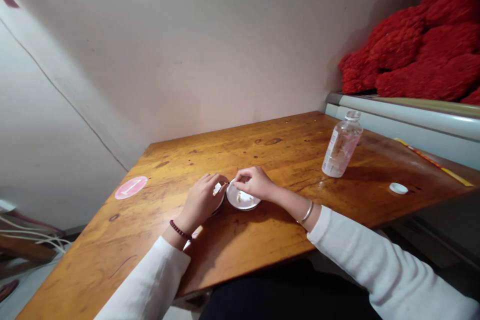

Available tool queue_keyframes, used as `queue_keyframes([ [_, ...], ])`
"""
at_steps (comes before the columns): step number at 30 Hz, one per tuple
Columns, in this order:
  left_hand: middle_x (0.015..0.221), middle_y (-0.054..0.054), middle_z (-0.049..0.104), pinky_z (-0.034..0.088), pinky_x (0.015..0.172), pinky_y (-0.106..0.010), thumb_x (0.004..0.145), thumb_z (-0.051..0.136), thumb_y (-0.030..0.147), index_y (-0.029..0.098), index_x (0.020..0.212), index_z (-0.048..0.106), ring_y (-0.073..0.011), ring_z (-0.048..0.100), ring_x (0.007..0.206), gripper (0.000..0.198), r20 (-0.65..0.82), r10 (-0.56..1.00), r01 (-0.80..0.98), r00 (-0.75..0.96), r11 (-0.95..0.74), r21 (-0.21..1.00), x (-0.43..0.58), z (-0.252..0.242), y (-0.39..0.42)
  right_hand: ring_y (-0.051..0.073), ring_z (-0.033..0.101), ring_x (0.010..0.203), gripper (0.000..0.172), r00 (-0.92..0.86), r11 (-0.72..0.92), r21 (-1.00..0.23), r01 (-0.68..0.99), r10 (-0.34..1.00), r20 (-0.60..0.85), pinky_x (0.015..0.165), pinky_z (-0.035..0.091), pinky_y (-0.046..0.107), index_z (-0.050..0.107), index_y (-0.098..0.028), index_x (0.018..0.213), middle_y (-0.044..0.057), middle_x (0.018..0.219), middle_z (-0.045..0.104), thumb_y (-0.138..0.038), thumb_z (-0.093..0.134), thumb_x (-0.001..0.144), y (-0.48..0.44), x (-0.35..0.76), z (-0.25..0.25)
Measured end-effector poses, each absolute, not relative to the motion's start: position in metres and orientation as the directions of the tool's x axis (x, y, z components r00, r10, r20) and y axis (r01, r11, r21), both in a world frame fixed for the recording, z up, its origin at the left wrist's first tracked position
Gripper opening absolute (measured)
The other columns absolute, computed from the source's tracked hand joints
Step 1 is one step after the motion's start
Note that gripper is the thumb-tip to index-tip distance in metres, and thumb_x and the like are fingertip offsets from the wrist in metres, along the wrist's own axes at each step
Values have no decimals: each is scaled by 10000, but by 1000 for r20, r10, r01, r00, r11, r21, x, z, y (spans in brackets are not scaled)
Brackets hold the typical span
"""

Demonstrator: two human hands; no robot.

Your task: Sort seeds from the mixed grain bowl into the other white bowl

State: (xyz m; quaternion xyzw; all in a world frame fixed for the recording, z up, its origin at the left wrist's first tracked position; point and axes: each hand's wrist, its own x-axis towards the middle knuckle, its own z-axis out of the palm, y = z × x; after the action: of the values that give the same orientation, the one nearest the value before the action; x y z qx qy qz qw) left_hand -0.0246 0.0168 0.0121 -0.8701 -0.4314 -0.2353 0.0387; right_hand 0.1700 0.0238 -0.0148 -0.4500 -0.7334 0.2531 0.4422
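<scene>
As I watched remotely through the head camera, the right hand (255,183) held its fingertips (240,175) pressed together on a thin dark stick (227,183), too fine for me to identify further. The left hand (200,201), its fingers curled, held a small white piece (216,189) just beside the stick's tip; I could not tell what the piece was. Directly beneath and touching the right hand's side lay a white saucer (243,201) bearing pale crumbs (239,197), with a white rounded rim (219,205) partly hidden under the left hand. A beaded bracelet (180,230) circled the left wrist and a silver bangle (305,212) the right. Both hands rested over a varnished wooden table (262,150). Beyond the right hand stood a clear plastic bottle (342,145), and farther right lay a white lid (398,188). Left of the grip was a pink round sticker (130,187). Well beyond the bottle, a red fabric heap (412,45) sat above a pale metal rail (405,125).
</scene>
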Motion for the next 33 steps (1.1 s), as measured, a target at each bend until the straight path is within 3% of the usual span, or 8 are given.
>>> queue_keyframes([
  [14,915,-36,645,430,744,-281,938,452,311,227,950,617,-184,575,857,186,433,699,746,569,-660,87,-26,13,16,123,619,628,79,-219,481,-768,423,877,429,616,441,209,712,-178,709,4,675,703,-200,637,703,26,170,-18],
  [33,946,-28,648,442,754,-286,935,460,288,227,965,613,-181,580,869,168,429,697,730,575,-674,115,-26,12,17,112,608,614,85,-214,470,-768,436,883,419,599,428,199,714,-175,709,0,663,696,-202,634,703,27,170,-19],
])
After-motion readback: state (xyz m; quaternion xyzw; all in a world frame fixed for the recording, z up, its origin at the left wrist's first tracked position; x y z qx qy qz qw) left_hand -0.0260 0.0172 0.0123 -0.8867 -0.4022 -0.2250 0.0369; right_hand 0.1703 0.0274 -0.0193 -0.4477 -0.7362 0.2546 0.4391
